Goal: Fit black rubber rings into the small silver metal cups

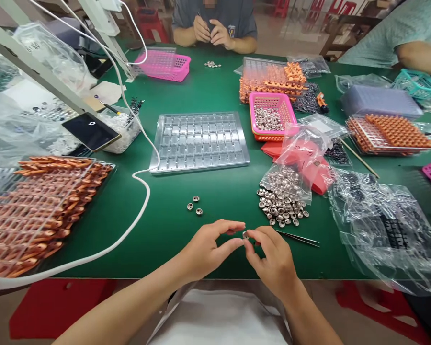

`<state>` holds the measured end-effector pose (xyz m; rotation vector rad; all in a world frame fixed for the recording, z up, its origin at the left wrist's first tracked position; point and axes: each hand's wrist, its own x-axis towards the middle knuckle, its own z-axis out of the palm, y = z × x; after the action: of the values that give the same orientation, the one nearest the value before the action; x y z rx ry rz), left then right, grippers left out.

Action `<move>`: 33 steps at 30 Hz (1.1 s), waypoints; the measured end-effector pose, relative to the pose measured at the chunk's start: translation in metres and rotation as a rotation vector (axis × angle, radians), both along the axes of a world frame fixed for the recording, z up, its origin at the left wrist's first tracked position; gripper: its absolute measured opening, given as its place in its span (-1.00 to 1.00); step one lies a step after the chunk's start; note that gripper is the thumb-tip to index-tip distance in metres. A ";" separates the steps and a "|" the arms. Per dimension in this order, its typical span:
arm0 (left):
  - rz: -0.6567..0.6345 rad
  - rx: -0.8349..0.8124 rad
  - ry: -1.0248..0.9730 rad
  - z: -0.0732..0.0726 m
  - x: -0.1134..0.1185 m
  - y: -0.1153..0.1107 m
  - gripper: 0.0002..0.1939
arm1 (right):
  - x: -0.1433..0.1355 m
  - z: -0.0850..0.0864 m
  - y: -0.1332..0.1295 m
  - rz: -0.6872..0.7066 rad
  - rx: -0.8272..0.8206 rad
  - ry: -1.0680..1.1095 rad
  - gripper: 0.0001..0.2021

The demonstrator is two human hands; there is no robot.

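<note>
Near the table's front edge, my right hand (pixel 271 254) pinches a small round metal part (pixel 245 235) between thumb and fingertips. My left hand (pixel 215 244) is just left of it, thumb and index finger apart, their tips at the part's left side. Tweezers (pixel 300 238) lie beside my right hand. Three similar metal parts (pixel 196 198) rest on the green table to the left, and a pile of them (pixel 282 206) spreads from a plastic bag at the right. Behind them lies a clear compartment tray (pixel 201 141).
A white cable (pixel 143 201) crosses the table at the left, by stacked trays of orange parts (pixel 39 206) and a phone (pixel 91 132). A pink basket (pixel 273 98) holds metal parts. Plastic bags (pixel 391 225) lie at the right. Another person (pixel 215 24) sits opposite.
</note>
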<state>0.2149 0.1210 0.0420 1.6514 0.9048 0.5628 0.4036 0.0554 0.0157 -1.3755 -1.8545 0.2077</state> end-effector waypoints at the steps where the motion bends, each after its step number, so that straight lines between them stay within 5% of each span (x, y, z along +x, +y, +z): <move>1: -0.009 -0.143 -0.044 0.001 0.006 0.002 -0.71 | 0.000 0.001 -0.001 -0.009 0.025 -0.017 -0.75; 5: -0.031 -0.550 -0.227 0.001 0.023 0.014 -0.75 | 0.004 0.004 -0.006 -0.039 0.076 -0.039 -0.72; 8: -0.060 -0.694 -0.272 -0.005 0.030 0.021 -0.77 | 0.006 -0.001 -0.011 -0.049 0.055 -0.022 -0.69; 14: -0.028 -0.744 -0.289 -0.021 0.037 0.022 -0.74 | 0.015 -0.006 -0.019 -0.053 -0.039 -0.005 -0.67; 22: 0.082 -0.789 -0.175 -0.018 0.028 0.037 -0.70 | 0.112 0.003 -0.040 -0.256 -0.336 -0.297 -0.79; 33: 0.072 -0.796 -0.226 -0.024 0.027 0.037 -0.72 | 0.138 0.005 -0.031 -0.060 -0.496 -0.342 -0.87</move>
<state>0.2423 0.1582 0.0178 0.8237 0.8669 0.3547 0.5414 0.0244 0.0204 -1.8976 -2.1264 0.4482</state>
